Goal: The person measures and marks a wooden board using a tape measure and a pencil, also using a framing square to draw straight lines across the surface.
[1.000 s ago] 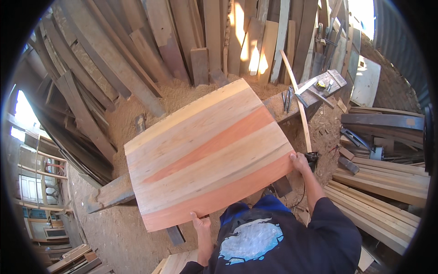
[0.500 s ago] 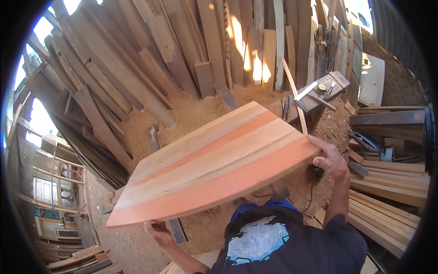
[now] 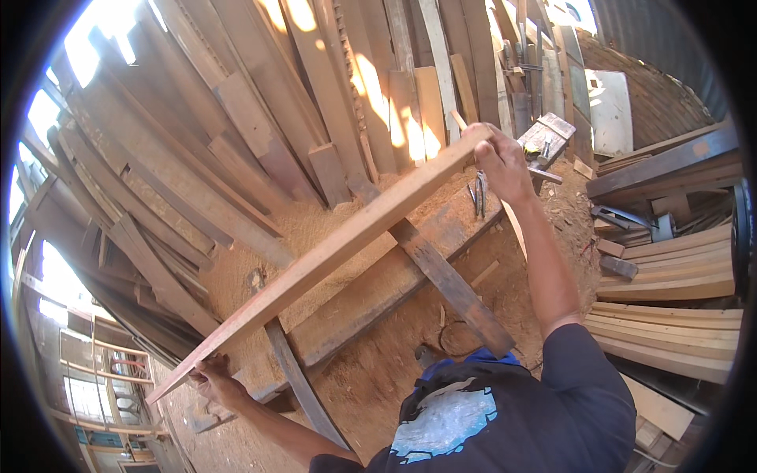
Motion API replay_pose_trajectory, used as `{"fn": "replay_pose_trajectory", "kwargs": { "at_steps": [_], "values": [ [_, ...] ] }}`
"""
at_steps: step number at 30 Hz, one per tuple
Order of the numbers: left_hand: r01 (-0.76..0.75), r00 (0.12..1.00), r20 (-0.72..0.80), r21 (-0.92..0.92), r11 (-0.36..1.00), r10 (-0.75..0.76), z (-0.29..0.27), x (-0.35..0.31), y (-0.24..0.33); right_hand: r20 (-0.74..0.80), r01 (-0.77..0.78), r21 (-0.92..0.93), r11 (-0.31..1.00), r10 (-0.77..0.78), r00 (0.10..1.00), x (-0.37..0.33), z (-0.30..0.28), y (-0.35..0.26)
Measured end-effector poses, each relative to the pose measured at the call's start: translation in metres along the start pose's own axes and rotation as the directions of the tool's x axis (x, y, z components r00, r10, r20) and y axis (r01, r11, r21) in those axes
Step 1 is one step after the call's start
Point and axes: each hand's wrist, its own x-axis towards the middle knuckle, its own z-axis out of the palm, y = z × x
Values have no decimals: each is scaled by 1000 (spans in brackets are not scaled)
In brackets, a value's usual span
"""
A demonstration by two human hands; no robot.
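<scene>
Fingers [image 3: 490,155] grip a wooden panel [image 3: 315,264]; the dark shirt [image 3: 544,418] bears blue-white print [image 3: 445,426].

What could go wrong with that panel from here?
1. The panel is gripped only near its two ends, by the left hand and the right hand, so it could twist or slip if either grip loosens.
2. Pencil-thin tools lie on the bench near the right hand; the panel might knock them if lowered there.
3. Boards lean loosely-looking beyond it; a swing could bump one.
</scene>
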Motion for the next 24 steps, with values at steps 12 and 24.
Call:
{"fn": "replay_pose_trajectory", "kwargs": {
  "at_steps": [12, 24],
  "values": [
    [-644, 463, 175, 740, 194, 869, 137, 61, 7, -97, 11, 97, 995, -2, 995, 73, 47, 0],
    [-436, 399, 67, 891, 125, 914, 182, 70, -4, 101, -311, -280, 908, 350, 931, 41, 38, 74]
  ]
}}
